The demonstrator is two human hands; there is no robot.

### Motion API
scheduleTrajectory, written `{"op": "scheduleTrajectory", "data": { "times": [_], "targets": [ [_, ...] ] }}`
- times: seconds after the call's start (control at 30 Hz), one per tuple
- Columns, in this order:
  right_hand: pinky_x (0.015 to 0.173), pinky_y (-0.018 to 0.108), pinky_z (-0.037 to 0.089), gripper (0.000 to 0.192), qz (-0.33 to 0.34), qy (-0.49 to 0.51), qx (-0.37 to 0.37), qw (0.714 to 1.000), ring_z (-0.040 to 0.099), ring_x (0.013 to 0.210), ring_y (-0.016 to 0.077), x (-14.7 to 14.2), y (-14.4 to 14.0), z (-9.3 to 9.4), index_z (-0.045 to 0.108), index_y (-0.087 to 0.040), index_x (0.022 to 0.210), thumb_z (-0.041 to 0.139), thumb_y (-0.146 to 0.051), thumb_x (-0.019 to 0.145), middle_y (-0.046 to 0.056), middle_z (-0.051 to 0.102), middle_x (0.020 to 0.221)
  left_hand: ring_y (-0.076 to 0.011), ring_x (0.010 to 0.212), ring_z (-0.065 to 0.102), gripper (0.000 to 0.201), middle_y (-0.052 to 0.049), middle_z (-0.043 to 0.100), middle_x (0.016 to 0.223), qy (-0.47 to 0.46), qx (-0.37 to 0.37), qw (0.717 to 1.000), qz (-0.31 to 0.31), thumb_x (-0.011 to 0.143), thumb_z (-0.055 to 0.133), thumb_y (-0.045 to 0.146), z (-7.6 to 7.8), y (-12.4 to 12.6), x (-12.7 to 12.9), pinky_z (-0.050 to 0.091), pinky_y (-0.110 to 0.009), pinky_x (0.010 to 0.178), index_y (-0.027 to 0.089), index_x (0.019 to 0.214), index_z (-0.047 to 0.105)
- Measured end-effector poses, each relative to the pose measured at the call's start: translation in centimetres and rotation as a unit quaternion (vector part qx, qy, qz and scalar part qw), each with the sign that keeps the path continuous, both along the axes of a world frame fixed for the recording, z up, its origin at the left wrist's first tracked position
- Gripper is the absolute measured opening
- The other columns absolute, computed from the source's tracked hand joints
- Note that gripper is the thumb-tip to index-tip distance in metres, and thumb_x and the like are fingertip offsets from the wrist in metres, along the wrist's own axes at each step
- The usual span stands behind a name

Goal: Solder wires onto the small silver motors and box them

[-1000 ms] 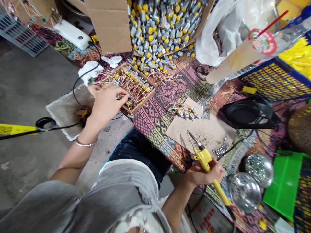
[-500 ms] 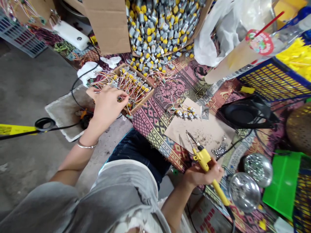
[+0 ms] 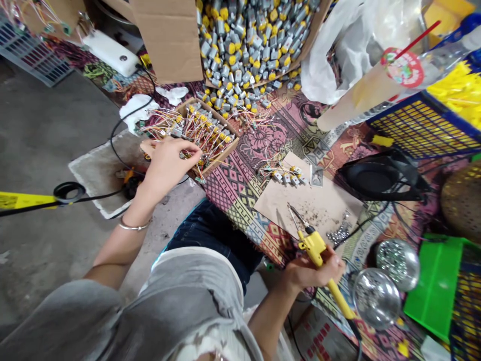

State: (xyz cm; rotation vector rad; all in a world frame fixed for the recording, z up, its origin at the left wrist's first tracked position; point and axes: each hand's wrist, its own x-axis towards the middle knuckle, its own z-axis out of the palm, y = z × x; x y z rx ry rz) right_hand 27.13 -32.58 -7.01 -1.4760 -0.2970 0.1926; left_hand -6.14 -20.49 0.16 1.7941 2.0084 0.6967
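My left hand (image 3: 167, 163) reaches over the near edge of a small cardboard tray (image 3: 221, 155) full of small wired motors (image 3: 205, 131), fingers curled among the wires; whether it grips one is hidden. My right hand (image 3: 313, 271) holds a yellow soldering iron (image 3: 313, 245), its tip resting above a brown cardboard pad (image 3: 311, 203). A few wired motors (image 3: 287, 175) lie at the far edge of that pad.
A big cardboard box (image 3: 173, 40) holds several loose grey-and-yellow motors (image 3: 248, 45). To the right are a blue mesh basket (image 3: 424, 125), a black dish (image 3: 379, 175), two shiny bowls (image 3: 378, 298) and a green tray (image 3: 438, 286). A black cable (image 3: 120, 125) crosses the concrete floor on the left.
My left hand has shifted slightly along the tray's near edge, fingers working among the wired motors. The right hand and soldering iron have barely moved.
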Motion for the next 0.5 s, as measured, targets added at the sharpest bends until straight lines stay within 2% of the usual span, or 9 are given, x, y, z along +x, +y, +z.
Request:
{"op": "scheduleTrajectory", "data": {
  "times": [0.2, 0.4, 0.5],
  "targets": [
    [0.043, 0.024, 0.028, 0.027, -0.002, 0.007, 0.012, 1.0, 0.045, 0.06, 0.0111, -0.1, 0.0, 0.1, 0.05, -0.024, 0.078, 0.067, -0.046, 0.077, -0.001, 0.051, 0.076, -0.0275, 0.101, 0.073, 0.016, -0.002, 0.083, 0.101, -0.019, 0.008, 0.999, 0.037, 0.093, 0.067, 0.034, 0.1, 0.0, -1.1, 0.051, -0.044, 0.102, 0.026, 0.088, 0.08],
    [0.043, 0.023, 0.028, 0.027, 0.011, -0.009, 0.029, 0.999, 0.045, 0.06, 0.0102, 0.0, 0.2, -0.1, 0.05, -0.024, 0.078, 0.067, -0.045, 0.078, -0.001, 0.052, 0.076, -0.0265, 0.104, 0.073, 0.015, -0.002, 0.083, 0.103, -0.026, 0.014, 0.999, 0.024, 0.092, 0.067, 0.033, -0.1, -0.1, -0.6, 0.05, -0.042, 0.103, 0.025, 0.09, 0.08],
    [0.042, 0.024, 0.026, 0.027, 0.013, -0.019, 0.018, 1.0, 0.043, 0.058, 0.01, 0.0, 0.1, -0.1, 0.05, -0.024, 0.077, 0.065, -0.046, 0.08, -0.002, 0.051, 0.076, -0.0267, 0.102, 0.073, 0.015, -0.003, 0.084, 0.104, -0.026, -0.006, 1.0, 0.005, 0.093, 0.067, 0.03, -0.1, 0.1, 0.0, 0.049, -0.043, 0.101, 0.024, 0.09, 0.081]
  ]
}}
